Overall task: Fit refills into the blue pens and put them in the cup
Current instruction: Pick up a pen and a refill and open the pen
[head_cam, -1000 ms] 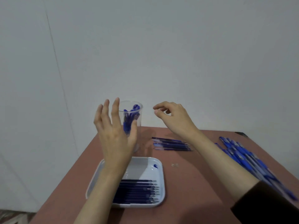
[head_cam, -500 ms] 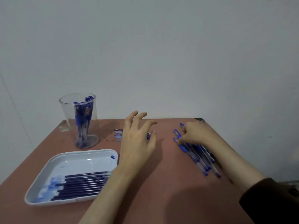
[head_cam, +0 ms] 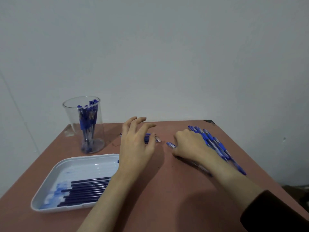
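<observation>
A clear plastic cup point(head_cam: 71, 114) stands at the table's back left with several blue pens point(head_cam: 87, 121) upright in it. Dark refills point(head_cam: 85, 190) lie side by side in a white tray point(head_cam: 87, 166) at the front left. My left hand point(head_cam: 135, 144) hovers with relaxed, spread fingers over a small bunch of refills point(head_cam: 157, 139) at the middle back. My right hand point(head_cam: 190, 144) grips a blue pen point(head_cam: 170, 144) whose tip sticks out to the left. It is at the left edge of a row of blue pens point(head_cam: 215, 144) on the right.
The reddish-brown table point(head_cam: 167, 198) ends against a grey wall at the back. Its right edge runs close behind the row of pens. A dark sleeve point(head_cam: 274, 213) covers my right forearm at the lower right.
Both hands left the cup and moved right and down. My right hand reached the row of pens and drew one out to the left. My left hand came down over the loose refills.
</observation>
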{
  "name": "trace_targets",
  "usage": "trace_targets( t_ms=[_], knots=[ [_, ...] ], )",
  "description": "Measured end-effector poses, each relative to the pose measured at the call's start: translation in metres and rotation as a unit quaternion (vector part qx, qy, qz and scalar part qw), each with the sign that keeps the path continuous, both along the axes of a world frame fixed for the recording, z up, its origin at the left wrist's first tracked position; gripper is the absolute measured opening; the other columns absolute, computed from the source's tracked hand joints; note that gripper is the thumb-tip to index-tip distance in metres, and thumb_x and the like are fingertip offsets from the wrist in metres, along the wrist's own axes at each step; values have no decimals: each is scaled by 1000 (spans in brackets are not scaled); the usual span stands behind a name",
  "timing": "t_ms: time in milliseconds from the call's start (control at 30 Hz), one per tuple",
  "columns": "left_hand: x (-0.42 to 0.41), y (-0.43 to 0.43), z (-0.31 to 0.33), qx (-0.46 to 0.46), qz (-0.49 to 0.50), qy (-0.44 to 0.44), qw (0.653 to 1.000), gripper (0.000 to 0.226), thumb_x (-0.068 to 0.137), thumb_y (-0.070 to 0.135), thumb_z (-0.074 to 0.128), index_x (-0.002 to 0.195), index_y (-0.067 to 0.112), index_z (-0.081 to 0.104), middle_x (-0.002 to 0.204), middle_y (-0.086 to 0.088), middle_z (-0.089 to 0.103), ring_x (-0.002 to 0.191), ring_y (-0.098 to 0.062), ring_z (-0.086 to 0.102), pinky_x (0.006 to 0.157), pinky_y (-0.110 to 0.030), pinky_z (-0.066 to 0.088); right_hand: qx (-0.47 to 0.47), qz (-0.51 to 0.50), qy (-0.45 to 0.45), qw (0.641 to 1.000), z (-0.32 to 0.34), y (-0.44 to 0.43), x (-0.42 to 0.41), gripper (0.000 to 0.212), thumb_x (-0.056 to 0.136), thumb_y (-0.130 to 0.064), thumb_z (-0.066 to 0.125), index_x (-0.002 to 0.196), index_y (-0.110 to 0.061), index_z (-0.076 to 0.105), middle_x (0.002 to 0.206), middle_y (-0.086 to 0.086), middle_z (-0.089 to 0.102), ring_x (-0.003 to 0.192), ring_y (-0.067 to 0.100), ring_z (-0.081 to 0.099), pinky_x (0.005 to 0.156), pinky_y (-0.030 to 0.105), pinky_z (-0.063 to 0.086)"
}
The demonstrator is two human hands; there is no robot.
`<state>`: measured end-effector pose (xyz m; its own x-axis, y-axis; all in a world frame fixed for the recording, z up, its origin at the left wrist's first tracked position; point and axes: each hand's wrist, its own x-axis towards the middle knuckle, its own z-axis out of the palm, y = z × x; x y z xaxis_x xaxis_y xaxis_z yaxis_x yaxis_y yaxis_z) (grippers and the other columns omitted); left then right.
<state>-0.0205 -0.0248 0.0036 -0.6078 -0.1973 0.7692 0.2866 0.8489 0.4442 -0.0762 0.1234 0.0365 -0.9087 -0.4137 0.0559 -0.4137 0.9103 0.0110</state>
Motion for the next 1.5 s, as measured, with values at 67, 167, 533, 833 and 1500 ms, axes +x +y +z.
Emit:
trace_targets(
  t_ms=[67, 167, 533, 833, 1500],
  knots=[
    [1, -5, 1, 5, 0, -11, 1000, 37, 80, 30, 43, 103, 17, 70, 115, -3, 61, 114, -17, 38, 94, -13, 23, -65, 40, 12, 997, -3, -11, 5, 25, 92, -32, 51, 77, -16, 39, 86, 7, 53, 83, 30, 51, 65, 35, 36],
    [2, -13, 4, 50, -14, -59, 997, 34, 83, 24, 50, 112, 19, 66, 114, 0, 61, 105, -15, 49, 85, -9, 28, -183, 101, 12, 978, -5, -24, 5, 21, 90, -22, 53, 111, -22, 55, 95, 2, 61, 92, 24, 56, 74, 35, 43],
    [1, -35, 11, 335, -106, -126, 928, 18, 89, 9, 61, 101, 19, 71, 93, 5, 72, 84, -3, 65, 61, -10, 48, -333, 145, 76, 929, -20, -51, 10, 26, 97, -40, 50, 115, -32, 67, 94, -9, 72, 88, 14, 65, 75, 36, 50],
    [2, -30, 15, 409, -147, -133, 891, 15, 88, 7, 62, 94, 16, 72, 90, -5, 74, 88, -17, 69, 80, -31, 56, -305, 146, 102, 935, -14, -46, 17, 32, 99, -44, 41, 117, -32, 65, 85, -2, 72, 82, 22, 64, 69, 36, 46],
    [2, -47, 13, 355, -45, -113, 927, 20, 87, 34, 64, 74, 20, 70, 57, 12, 60, 56, -4, 54, 63, -28, 50, -284, 60, 51, 956, -18, -29, -2, 18, 90, -24, 53, 108, -24, 48, 79, -1, 65, 75, 22, 59, 69, 40, 48]
  ],
)
